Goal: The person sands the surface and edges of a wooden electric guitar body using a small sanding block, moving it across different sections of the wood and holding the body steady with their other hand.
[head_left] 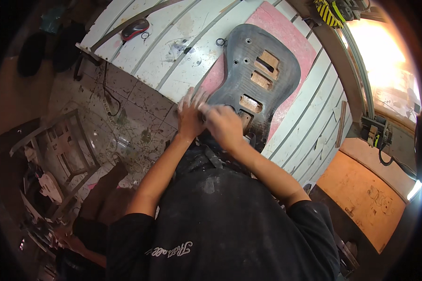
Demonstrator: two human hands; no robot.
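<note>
A dark grey electric guitar body (262, 65) with several cut-out cavities and small round holes lies flat on a pink sheet (297, 44). My left hand (191, 114) is at its near left edge, fingers stretched out and apart, and seems to rest against the rim. Beside it, my right hand (224, 126) is closed over the near end of the body, its fingers curled and partly blurred. Whatever it grips is hidden under the fingers.
Under the pink sheet is a white slatted table (173, 51). A red and black mouse-shaped object (135, 29) lies on its far left part. A wooden stick (341, 124) lies near the right edge. An orange-brown board (361, 187) stands right; another person's arm (91, 255) shows lower left.
</note>
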